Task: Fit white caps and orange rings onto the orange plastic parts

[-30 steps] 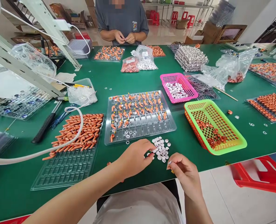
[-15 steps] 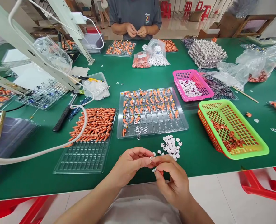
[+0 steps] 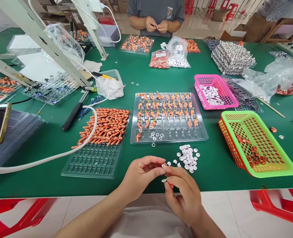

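Note:
At the table's near edge my left hand (image 3: pixel 141 174) is closed in a pinch, its thumb and fingertip on a small white disc (image 3: pixel 163 166). The index finger of my right hand (image 3: pixel 184 191) touches that same spot. Between my right thumb and another finger sits a second white piece (image 3: pixel 164 180), thin and seen edge-on. Just beyond my fingers lies a loose heap of white discs (image 3: pixel 189 157). A clear tray (image 3: pixel 176 134) farther off holds orange curved pieces with yellow tips, and some white rings lie on its near part.
To the left, a clear tray (image 3: pixel 89 165) carries stacked orange pieces; a white cable (image 3: pixel 49 160) crosses it. A hammer (image 3: pixel 72 116) lies behind. On the right stand a pink basket (image 3: pixel 229 91) and a green basket (image 3: pixel 280 158). A co-worker (image 3: pixel 156 16) works opposite.
The view has shifted, so the table's things appear farther right. My hands keep almost the same pose, both still pinching small white pieces.

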Motion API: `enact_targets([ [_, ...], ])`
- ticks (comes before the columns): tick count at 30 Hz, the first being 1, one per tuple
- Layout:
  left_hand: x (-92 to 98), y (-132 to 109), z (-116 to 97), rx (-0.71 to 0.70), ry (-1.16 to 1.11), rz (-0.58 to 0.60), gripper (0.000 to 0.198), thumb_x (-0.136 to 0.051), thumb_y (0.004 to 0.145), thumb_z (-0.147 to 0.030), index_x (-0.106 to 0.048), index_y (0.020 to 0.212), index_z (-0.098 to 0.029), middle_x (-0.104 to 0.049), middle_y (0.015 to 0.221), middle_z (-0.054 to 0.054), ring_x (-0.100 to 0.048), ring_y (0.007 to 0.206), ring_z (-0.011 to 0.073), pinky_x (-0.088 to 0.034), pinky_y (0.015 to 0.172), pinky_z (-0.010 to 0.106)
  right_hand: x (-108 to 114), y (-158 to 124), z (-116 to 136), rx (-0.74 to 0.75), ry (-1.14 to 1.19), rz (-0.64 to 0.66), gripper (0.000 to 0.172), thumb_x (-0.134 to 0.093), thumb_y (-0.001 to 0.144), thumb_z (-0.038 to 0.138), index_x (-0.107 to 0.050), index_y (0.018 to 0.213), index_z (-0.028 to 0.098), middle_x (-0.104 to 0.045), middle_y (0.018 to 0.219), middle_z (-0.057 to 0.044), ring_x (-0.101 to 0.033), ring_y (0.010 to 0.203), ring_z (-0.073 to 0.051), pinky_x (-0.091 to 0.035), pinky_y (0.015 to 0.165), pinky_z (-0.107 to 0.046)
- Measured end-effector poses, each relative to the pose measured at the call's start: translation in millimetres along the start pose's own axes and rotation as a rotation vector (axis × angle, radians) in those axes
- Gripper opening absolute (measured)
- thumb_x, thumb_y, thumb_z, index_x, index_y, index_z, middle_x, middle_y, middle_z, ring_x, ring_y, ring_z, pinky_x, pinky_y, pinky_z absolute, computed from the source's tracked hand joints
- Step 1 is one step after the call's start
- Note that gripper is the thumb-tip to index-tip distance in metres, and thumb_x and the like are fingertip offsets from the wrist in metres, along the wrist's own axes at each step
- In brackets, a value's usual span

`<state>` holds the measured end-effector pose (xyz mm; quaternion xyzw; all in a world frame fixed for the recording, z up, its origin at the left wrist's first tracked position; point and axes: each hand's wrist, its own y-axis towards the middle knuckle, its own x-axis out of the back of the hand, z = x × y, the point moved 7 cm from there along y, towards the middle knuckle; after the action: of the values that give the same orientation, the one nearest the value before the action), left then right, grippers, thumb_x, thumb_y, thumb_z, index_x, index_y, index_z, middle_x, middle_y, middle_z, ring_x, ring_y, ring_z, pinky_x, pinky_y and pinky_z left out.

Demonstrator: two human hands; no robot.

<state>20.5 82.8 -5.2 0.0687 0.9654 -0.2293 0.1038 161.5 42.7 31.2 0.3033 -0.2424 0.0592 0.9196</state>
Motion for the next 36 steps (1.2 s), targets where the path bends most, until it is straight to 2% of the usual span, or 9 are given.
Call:
enact_targets([
  [5, 0.6, 0.8, -0.9, -0.031, 0.089, 0.038, 0.017, -0.078, 0.073, -0.027, -0.076, 0.086, -0.016, -0.074, 0.076, 0.003, -0.064, 0.063, 0.0123, -0.050, 0.051, 0.019, -1.9, -2.7, -2.7, -0.072, 0.063, 0.031, 0.025, -0.057, 0.085, 0.004, -0.059, 0.101, 0.022, -0.069, 0.114, -0.010, -0.068, 0.099, -0.020, -0.059, 0.082, -0.035],
  [9, 2.4, -0.4, -3.5, -0.097, 0.217, 0.070, 0.015, -0.074, 0.077, -0.027, -0.073, 0.087, -0.016, -0.072, 0.078, 0.004, -0.064, 0.066, 0.0136, -0.052, 0.058, 0.022, -1.0, -2.5, -14.8, -0.289, 0.264, 0.053, 0.019, -0.055, 0.088, 0.006, -0.057, 0.094, 0.024, -0.067, 0.112, -0.008, -0.066, 0.097, -0.019, -0.057, 0.082, -0.035],
  [12, 2.0, -2.2, -9.0, -0.208, 0.410, 0.091, 0.013, -0.069, 0.081, -0.025, -0.072, 0.089, -0.016, -0.071, 0.081, 0.005, -0.062, 0.065, 0.0126, -0.051, 0.059, 0.022, 5.1, 3.1, -26.0, -0.440, 0.296, 0.040, 0.013, -0.055, 0.090, 0.012, -0.057, 0.085, 0.023, -0.061, 0.098, -0.006, -0.061, 0.089, -0.018, -0.052, 0.074, -0.032],
  [14, -1.1, -3.9, -12.8, -0.286, 0.518, 0.125, 0.011, -0.066, 0.083, -0.023, -0.072, 0.091, -0.017, -0.071, 0.083, 0.005, -0.062, 0.066, 0.0127, -0.050, 0.060, 0.022, 5.5, 9.4, -29.8, -0.488, 0.282, 0.095, 0.012, -0.056, 0.090, 0.014, -0.056, 0.082, 0.023, -0.057, 0.087, -0.003, -0.057, 0.087, -0.018, -0.048, 0.071, -0.030],
  [17, -5.9, -6.8, -17.7, -0.369, 0.623, 0.175, 0.010, -0.064, 0.086, -0.020, -0.071, 0.092, -0.019, -0.072, 0.084, 0.003, -0.065, 0.072, 0.0133, -0.050, 0.066, 0.023, 1.0, 17.5, -31.0, -0.519, 0.300, 0.219, 0.013, -0.056, 0.090, 0.015, -0.055, 0.078, 0.022, -0.054, 0.080, 0.000, -0.053, 0.077, -0.016, -0.043, 0.067, -0.028],
  [20, -9.1, -9.8, -20.6, -0.418, 0.691, 0.225, 0.013, -0.063, 0.086, -0.016, -0.070, 0.095, -0.021, -0.072, 0.084, 0.001, -0.065, 0.073, 0.0125, -0.048, 0.068, 0.022, -2.2, 20.7, -32.0, -0.556, 0.313, 0.284, 0.016, -0.056, 0.091, 0.017, -0.054, 0.076, 0.022, -0.052, 0.076, 0.001, -0.050, 0.071, -0.014, -0.040, 0.064, -0.027],
  [24, -10.2, -11.6, -21.1, -0.456, 0.703, 0.258, 0.012, -0.064, 0.087, -0.016, -0.069, 0.097, -0.021, -0.073, 0.083, 0.000, -0.065, 0.071, 0.0120, -0.049, 0.072, 0.024, -4.2, 21.1, -32.6, -0.570, 0.316, 0.300, 0.017, -0.055, 0.091, 0.019, -0.053, 0.074, 0.021, -0.052, 0.074, 0.001, -0.049, 0.070, -0.014, -0.039, 0.063, -0.027],
  [32, -8.4, -8.2, -17.9, -0.418, 0.638, 0.166, 0.015, -0.060, 0.086, -0.014, -0.070, 0.097, -0.019, -0.075, 0.084, 0.002, -0.065, 0.067, 0.0126, -0.050, 0.063, 0.022, -5.8, 20.7, -32.8, -0.563, 0.306, 0.295, 0.016, -0.055, 0.090, 0.020, -0.054, 0.074, 0.022, -0.053, 0.073, 0.001, -0.049, 0.069, -0.014, -0.040, 0.062, -0.028],
  [36, -10.1, -9.5, -19.4, -0.442, 0.650, 0.175, 0.016, -0.060, 0.085, -0.011, -0.071, 0.093, -0.020, -0.075, 0.082, 0.002, -0.065, 0.067, 0.0128, -0.050, 0.063, 0.022, -6.3, 20.6, -33.9, -0.581, 0.307, 0.313, 0.018, -0.054, 0.090, 0.020, -0.053, 0.072, 0.022, -0.053, 0.073, 0.001, -0.049, 0.068, -0.015, -0.040, 0.061, -0.028],
])
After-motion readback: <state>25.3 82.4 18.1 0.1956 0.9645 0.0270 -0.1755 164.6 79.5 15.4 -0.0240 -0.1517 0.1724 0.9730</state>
